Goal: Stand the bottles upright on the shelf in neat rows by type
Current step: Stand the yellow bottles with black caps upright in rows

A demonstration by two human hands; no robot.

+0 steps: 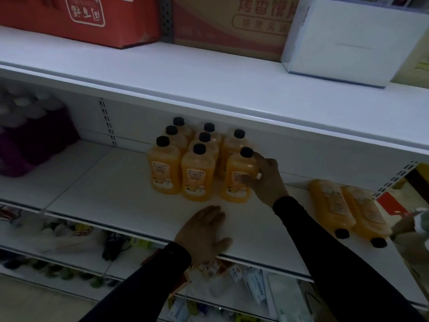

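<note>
Several orange juice bottles with black caps stand upright in rows on the white shelf (97,182). My right hand (267,180) grips the front right bottle (236,182) of that group, which stands upright on the shelf. My left hand (204,233) lies flat on the shelf's front edge, fingers spread, holding nothing. Two more orange bottles lie on their sides at the right, caps toward me: one (329,205) and beside it the other (364,214).
A pack of purple bottles with white caps (30,135) sits at the shelf's left. On the shelf above stand a red carton (81,17), a brown carton (227,24) and a white box (343,38). Lower shelves hold mixed small goods. Another person's hand (404,225) shows at the right edge.
</note>
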